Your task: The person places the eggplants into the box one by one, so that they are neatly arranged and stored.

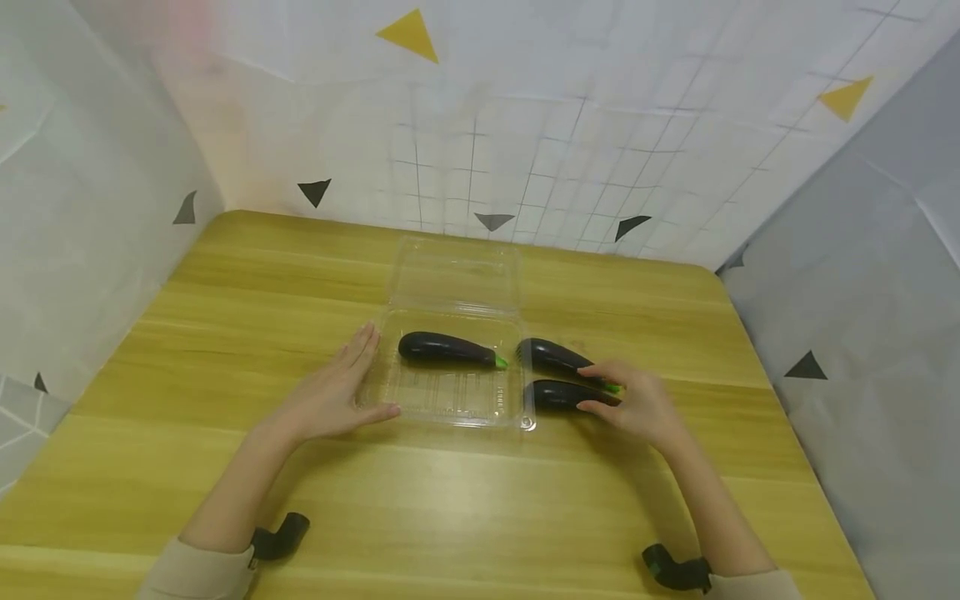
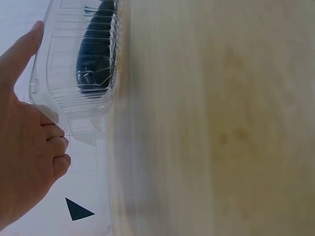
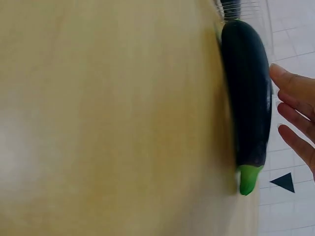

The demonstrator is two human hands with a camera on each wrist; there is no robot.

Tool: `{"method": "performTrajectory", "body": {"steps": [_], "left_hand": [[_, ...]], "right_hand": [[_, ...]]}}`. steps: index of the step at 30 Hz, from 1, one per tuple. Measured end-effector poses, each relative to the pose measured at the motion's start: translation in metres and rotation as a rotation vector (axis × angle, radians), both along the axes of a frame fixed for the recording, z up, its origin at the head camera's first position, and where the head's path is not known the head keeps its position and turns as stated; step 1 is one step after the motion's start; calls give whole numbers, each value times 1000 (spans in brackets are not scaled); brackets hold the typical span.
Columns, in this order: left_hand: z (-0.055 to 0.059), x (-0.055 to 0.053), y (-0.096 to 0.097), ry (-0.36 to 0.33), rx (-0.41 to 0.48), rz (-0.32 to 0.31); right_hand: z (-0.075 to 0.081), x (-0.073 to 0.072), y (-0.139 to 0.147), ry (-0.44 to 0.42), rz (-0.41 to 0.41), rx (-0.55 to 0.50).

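Observation:
A clear plastic clamshell box lies on the table with its lid tipped back. One dark eggplant with a green stem rests inside it. My left hand is at the box's left side, thumb and fingers spread along the rim, as the left wrist view also shows. Two more eggplants lie right of the box, a far one and a near one. Over their stem ends is my right hand, thumb and fingers apart. In the right wrist view the fingers are beside an eggplant, not wrapped round it.
The wooden table runs back to a white patterned wall covering, with more covering on both sides. The transparent lid reaches toward the table's back edge. Black curved wrist pieces stick out at the sleeves.

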State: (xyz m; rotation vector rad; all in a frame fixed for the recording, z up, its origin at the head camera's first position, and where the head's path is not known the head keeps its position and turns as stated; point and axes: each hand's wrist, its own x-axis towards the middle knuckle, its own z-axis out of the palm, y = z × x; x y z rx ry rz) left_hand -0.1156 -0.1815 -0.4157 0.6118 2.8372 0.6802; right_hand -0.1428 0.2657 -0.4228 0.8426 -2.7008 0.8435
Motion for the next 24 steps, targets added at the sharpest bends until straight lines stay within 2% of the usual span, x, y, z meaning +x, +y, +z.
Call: {"method": "performTrajectory", "body": {"steps": [5,14,24], "left_hand": [[0,-1,0,-3,-11,0],[1,-1,0,-14,-7,0],[0,-1,0,-15,-1,1]], "right_hand": [[-9,2,1,-25,10,29],[-14,7,1,-94,-18,80],[-12,13,1,-47,-29,133]]}}
